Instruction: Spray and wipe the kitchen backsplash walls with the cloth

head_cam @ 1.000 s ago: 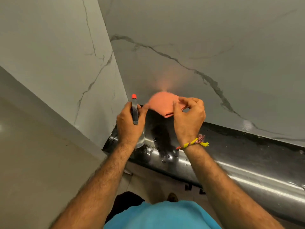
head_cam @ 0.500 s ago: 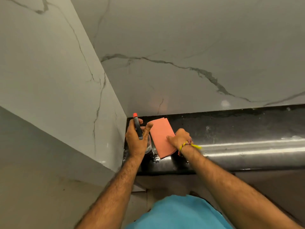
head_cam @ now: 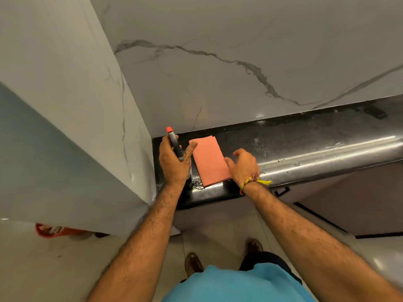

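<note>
With the left hand (head_cam: 173,162) gripping the spray bottle (head_cam: 174,143) and the right hand (head_cam: 243,165) loose beside the folded cloth (head_cam: 210,161) on the counter (head_cam: 305,136), spraying the wall (head_cam: 239,83) seems next.

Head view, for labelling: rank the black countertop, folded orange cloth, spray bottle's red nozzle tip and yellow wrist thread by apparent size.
Largest to smallest:
black countertop
orange cloth
yellow wrist thread
red nozzle tip
The last two look close.

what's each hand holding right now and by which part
Left hand grips the spray bottle around its neck. Right hand holds nothing, open beside the cloth.
</note>
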